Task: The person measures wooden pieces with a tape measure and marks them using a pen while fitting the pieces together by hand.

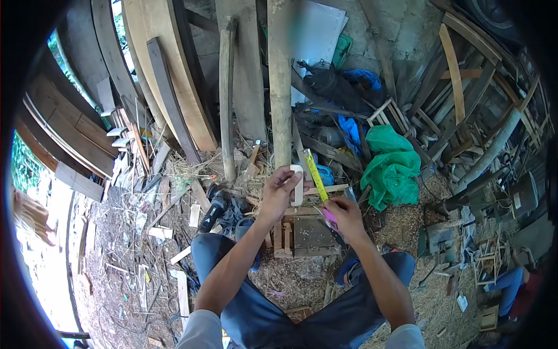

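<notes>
Strip (298,195), pale, is pinched in left hand (281,191), thumb against fingers, above the low wooden bench (317,238). Right hand (347,220) is curled round a pink tape measure (329,216), yellow blade (314,173) out just beside the strip. Risks: light pinch could let the strip twist; unsupported blade could kink, or recoil if unlocked (can't see a lock). Strip's long axis runs nearly straight away from the person; blade points away too, leaning left.

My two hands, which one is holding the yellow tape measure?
Your right hand: it grips the yellow tape measure at its pink end, whereas your left hand holds a small pale piece.
</notes>
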{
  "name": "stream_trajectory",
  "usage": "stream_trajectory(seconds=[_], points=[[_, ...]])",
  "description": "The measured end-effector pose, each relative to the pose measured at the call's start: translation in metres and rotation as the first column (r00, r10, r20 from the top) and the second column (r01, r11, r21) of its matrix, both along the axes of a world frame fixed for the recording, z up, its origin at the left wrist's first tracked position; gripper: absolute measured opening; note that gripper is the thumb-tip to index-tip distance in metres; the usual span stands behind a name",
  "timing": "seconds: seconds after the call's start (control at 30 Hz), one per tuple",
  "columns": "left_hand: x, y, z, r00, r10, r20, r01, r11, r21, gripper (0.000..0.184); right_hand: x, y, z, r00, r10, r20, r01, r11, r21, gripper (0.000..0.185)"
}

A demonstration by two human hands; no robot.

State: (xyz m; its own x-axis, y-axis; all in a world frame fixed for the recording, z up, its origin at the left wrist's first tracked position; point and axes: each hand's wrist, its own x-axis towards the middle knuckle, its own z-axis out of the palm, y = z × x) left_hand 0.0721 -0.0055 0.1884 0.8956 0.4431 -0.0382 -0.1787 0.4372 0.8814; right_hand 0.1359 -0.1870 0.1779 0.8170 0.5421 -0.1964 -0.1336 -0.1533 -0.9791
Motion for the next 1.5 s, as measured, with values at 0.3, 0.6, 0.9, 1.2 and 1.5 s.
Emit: stream_trajectory(seconds=[0.3,0.6,0.9,1.2,1.5], points=[[0.008,0.000,-0.010,0.988,0.045,0.148,-0.034,0.997,-0.073,0.028,-0.004,0.007,-0.020,0.999,-0.031,0.025,0.030,0.999,0.028,0.020],[0.009,0.009,-0.014,0.990,0.066,0.127,-0.045,0.985,-0.164,0.029,-0.009,0.012,-0.016,0.994,-0.089,0.056,0.087,0.995,0.038,0.021],[0.007,-0.002,0.005,0.984,-0.017,0.175,0.044,0.987,-0.151,0.028,-0.012,0.013,-0.006,0.980,-0.029,0.199,0.042,0.997,-0.063,0.022],[0.006,0.000,0.001,0.990,-0.010,0.139,0.042,0.974,-0.225,0.037,-0.008,0.010,-0.006,0.973,-0.111,0.201,0.118,0.993,-0.023,0.025],[0.008,-0.006,0.005,0.976,-0.059,0.209,0.095,0.981,-0.167,0.034,-0.010,0.012,0.003,0.960,-0.059,0.273,0.085,0.993,-0.084,0.024]])
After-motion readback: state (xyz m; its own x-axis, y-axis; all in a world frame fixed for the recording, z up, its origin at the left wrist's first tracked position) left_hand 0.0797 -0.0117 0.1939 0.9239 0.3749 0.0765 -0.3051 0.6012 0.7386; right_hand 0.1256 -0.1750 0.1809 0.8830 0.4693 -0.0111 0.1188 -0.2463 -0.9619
